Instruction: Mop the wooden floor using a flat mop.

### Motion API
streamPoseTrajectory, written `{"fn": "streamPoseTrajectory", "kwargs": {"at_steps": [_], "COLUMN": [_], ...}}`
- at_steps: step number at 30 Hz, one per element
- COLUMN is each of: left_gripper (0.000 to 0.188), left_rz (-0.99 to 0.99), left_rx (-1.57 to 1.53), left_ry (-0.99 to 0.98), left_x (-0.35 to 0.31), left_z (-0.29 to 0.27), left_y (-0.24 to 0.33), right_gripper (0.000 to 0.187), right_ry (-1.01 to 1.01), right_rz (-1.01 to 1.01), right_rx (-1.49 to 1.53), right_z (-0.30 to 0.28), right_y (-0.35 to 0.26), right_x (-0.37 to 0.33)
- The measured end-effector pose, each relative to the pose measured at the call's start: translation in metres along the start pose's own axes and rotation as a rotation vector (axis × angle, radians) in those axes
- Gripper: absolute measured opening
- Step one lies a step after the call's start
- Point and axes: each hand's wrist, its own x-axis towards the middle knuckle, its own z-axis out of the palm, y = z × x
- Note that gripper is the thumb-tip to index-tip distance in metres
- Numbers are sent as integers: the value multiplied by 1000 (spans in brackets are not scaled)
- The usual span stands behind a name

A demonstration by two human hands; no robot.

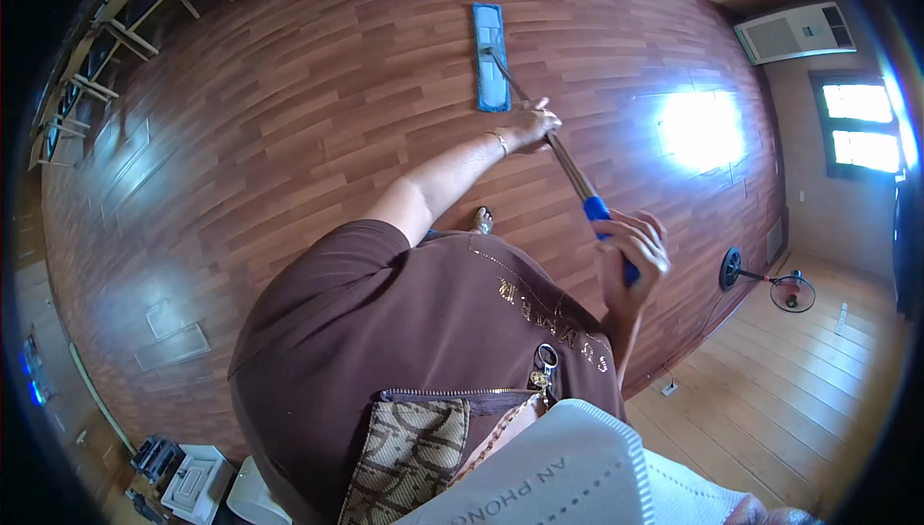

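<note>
A flat mop with a long blue pad lies on the wood-pattern floor ahead of me. Its metal pole slants from the pad back toward my right side. My left hand is wrapped round the pole partway down, the arm stretched forward. Higher up, my right hand grips the blue handle end of the pole, close to my body. Part of the blue grip is hidden behind the right fingers.
A standing fan is on the right by the wall, its cord along the floor. Wooden chairs line the far left. An air conditioner and a bright window are on the right wall. White box-like equipment stands behind on the left.
</note>
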Motion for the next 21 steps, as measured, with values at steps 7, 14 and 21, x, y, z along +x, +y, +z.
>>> {"fn": "streamPoseTrajectory", "kwargs": {"at_steps": [7,14,21], "left_gripper": [17,19,20], "left_rz": [65,-17,-185], "left_rx": [-256,-277,-113], "left_ry": [-297,-239,-175], "left_x": [27,-6,-91], "left_z": [-60,-100,-169], "left_y": [105,149,135], "right_gripper": [50,44,44], "right_ry": [267,488,309], "right_rz": [-196,-351,-417], "right_rx": [-25,257,516], "right_z": [-70,-102,-57], "right_y": [-11,4,-35], "right_x": [-4,0,3]}}
